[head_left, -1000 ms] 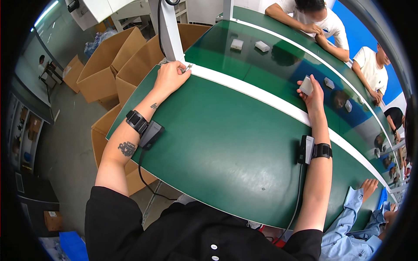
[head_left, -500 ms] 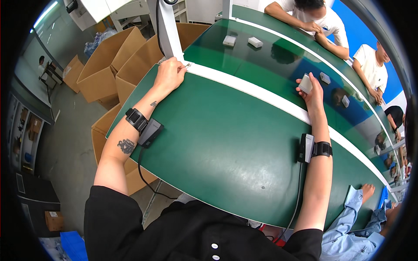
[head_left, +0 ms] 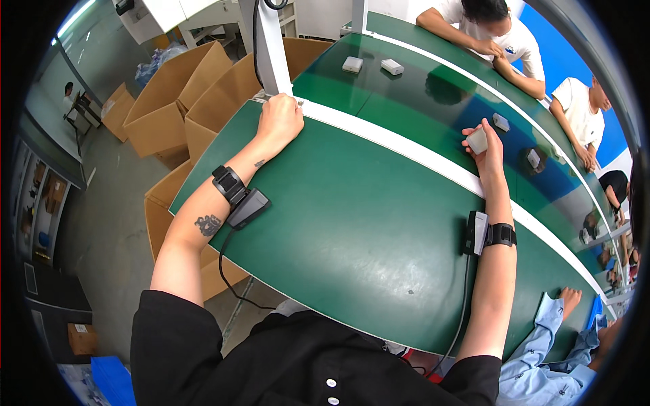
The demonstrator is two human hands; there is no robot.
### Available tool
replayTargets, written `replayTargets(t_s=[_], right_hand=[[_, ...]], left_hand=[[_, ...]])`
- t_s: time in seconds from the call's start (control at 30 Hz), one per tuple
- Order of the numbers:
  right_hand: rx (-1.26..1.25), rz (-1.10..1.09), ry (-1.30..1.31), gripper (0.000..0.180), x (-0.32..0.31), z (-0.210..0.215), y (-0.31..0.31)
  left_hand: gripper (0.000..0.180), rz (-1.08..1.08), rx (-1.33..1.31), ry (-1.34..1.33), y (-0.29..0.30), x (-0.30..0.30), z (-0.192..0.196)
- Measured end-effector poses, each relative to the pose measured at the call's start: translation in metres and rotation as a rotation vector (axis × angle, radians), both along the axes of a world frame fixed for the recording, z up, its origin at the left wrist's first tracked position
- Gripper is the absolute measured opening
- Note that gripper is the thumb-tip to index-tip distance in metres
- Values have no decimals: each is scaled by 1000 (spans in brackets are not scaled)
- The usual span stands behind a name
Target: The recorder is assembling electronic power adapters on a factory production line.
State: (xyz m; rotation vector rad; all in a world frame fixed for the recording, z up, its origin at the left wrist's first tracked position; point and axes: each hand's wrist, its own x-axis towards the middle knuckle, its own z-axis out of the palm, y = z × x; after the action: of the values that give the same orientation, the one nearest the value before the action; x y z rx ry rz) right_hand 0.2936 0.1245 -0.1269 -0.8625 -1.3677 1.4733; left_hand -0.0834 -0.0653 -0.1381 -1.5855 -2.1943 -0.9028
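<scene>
My left hand [head_left: 280, 123] is closed, its knuckles up, at the foot of the white post [head_left: 272, 57], next to the left end of the white rail [head_left: 393, 144]. Its fingertips are hidden, so I cannot tell whether anything is in them. Over the dark green belt [head_left: 413, 101], beyond that rail, my right hand [head_left: 493, 154] holds a small white box [head_left: 477, 141] with rounded corners. Similar white boxes lie on the belt: one [head_left: 352, 65] and another [head_left: 392, 67] at the far left, one [head_left: 501, 122] just past my right hand, and one [head_left: 533, 159] farther right.
A green tabletop [head_left: 338, 223] lies between me and the rail. Open cardboard boxes [head_left: 159, 101] stand on the floor to the left. Across the belt a person [head_left: 504, 47] rests both arms on the far ledge. At the lower right is a co-worker's blue sleeve [head_left: 542, 345].
My left hand has shifted slightly right and rolled over, its fingers now out of sight. The boxes on the belt have slid a little left. My right hand keeps its box.
</scene>
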Motion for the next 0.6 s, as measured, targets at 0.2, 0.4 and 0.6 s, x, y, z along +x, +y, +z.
replayTargets(t_s=[0.2, 0.4, 0.6], right_hand=[[15, -5, -2, 32, -4, 2, -4], [413, -163, -288, 31, 8, -11, 4], [811, -224, -604, 32, -5, -15, -5]], left_hand=[[13, -60, -9, 132, -4, -14, -3], [10, -140, 0, 59, -4, -17, -3], [10, -182, 106, 65, -11, -34, -9]])
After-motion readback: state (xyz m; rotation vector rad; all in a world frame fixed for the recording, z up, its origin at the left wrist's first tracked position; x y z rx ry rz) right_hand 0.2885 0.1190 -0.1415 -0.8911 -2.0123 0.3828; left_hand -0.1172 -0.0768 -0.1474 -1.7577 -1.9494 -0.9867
